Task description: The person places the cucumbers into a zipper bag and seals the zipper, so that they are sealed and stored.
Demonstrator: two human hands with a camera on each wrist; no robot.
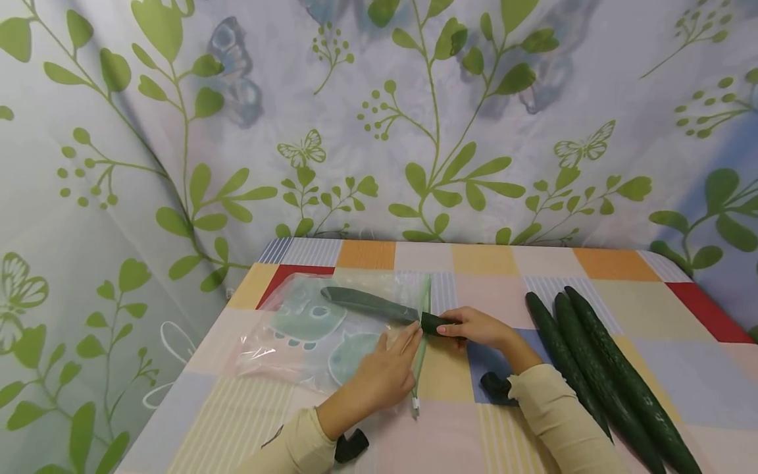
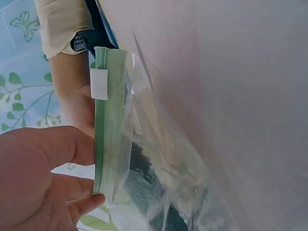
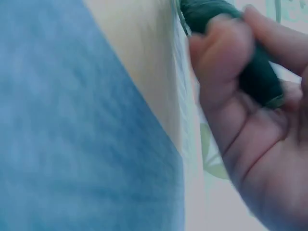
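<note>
A long dark green cucumber (image 1: 370,304) lies mostly inside a clear zip bag (image 1: 254,355) printed with pale green cartoon shapes. Its near end sticks out of the bag's mouth, and my right hand (image 1: 482,327) grips it there. In the right wrist view, thumb and fingers wrap round the cucumber's end (image 3: 260,79). My left hand (image 1: 381,372) is at the bag's opening. Seen from the left wrist, that hand's thumb and fingers pinch the green zip strip (image 2: 103,144), which carries a white slider (image 2: 99,84).
Three more cucumbers (image 1: 616,375) lie side by side at the right, close to my right forearm. A patchwork cloth (image 1: 249,421) covers the table. Behind the far edge hangs a curtain (image 1: 355,164) with leaves and butterflies. Dark wrist camera mounts (image 1: 352,446) sit by both cuffs.
</note>
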